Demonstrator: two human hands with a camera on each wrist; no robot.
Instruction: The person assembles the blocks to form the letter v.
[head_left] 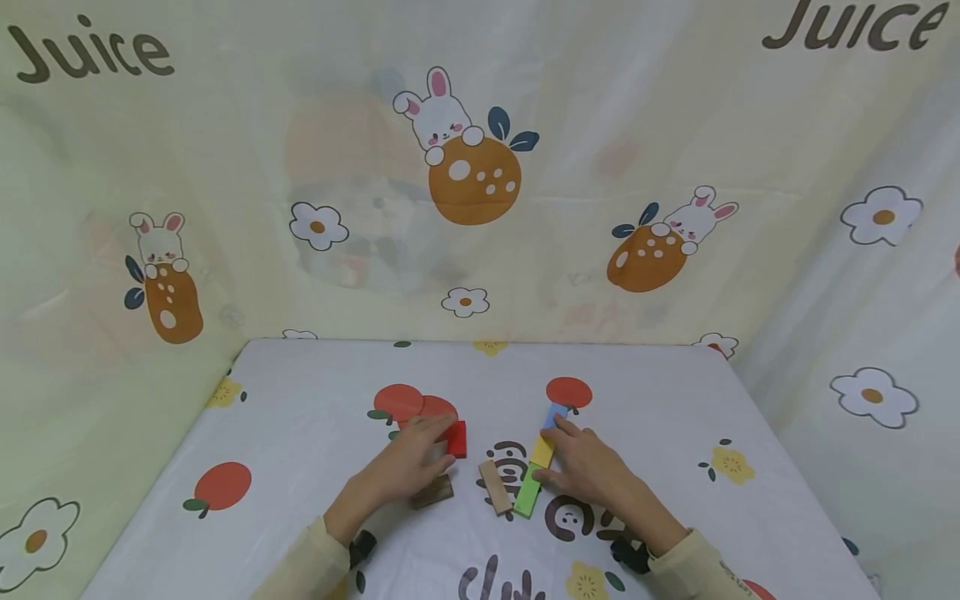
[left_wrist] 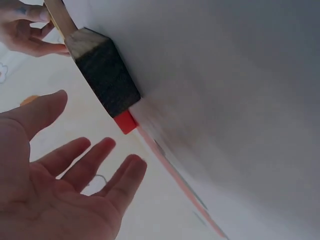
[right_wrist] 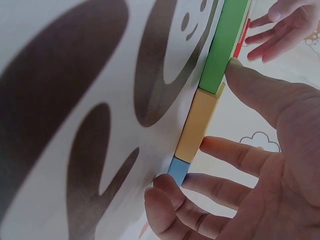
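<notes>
A green block (head_left: 527,493), a yellow block (head_left: 542,452) and a blue block (head_left: 555,414) lie end to end in a slanting row. My right hand (head_left: 592,468) is along the row's right side. In the right wrist view its thumb meets the green block (right_wrist: 217,55), and its fingers reach the yellow block (right_wrist: 196,125) and blue block (right_wrist: 178,171). My left hand (head_left: 408,458) reaches over the table beside a red block (head_left: 457,440), its fingers spread and loosely bent. Nearer its wrist lies a dark brown block (head_left: 432,492); the left wrist view shows no block in this hand.
A light wood block (head_left: 493,487) lies left of the green block, its lower end close to it. The white tablecloth (head_left: 300,417) carries printed fruit, flowers and lettering. Patterned curtains (head_left: 360,275) rise behind the table and at both sides.
</notes>
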